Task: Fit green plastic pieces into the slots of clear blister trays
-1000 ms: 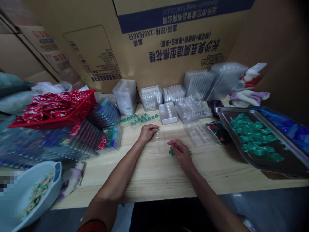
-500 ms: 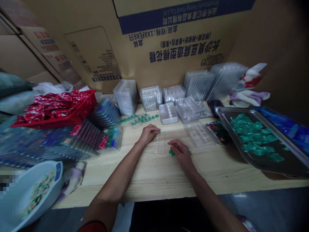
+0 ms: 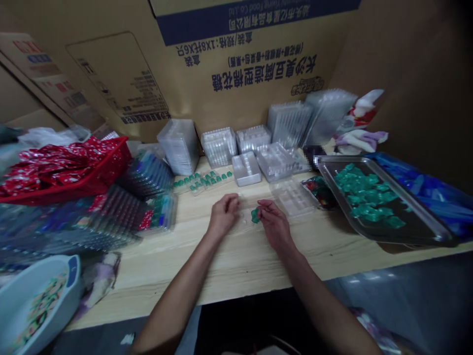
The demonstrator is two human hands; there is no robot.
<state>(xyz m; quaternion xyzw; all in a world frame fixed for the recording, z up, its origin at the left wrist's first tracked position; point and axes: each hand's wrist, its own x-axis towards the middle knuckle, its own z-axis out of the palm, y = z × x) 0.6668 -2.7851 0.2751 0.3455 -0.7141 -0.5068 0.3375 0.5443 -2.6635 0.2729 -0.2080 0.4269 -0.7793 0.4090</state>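
My left hand (image 3: pixel 224 213) rests curled on a clear plastic blister tray (image 3: pixel 242 217) lying flat on the wooden table (image 3: pixel 236 261). My right hand (image 3: pixel 271 222) sits just right of it, fingers pinched on a small green wrapped candy (image 3: pixel 254 215) held over the tray. A metal tray (image 3: pixel 414 231) at the right holds several more green candies (image 3: pixel 364 196). A filled row of green candies in a clear tray (image 3: pixel 203 180) lies behind my left hand.
Stacks of empty clear trays (image 3: pixel 254 148) stand at the back against a large cardboard box (image 3: pixel 236 64). A red basket (image 3: pixel 88 180) of red packets and piles of filled trays (image 3: pixel 111 217) crowd the left. A pale blue bowl (image 3: pixel 37 301) sits front left.
The view has shifted, so everything sits further left. My right hand has lifted a green candy from the table and brought it toward the clear tray; my left hand stays on the tray.
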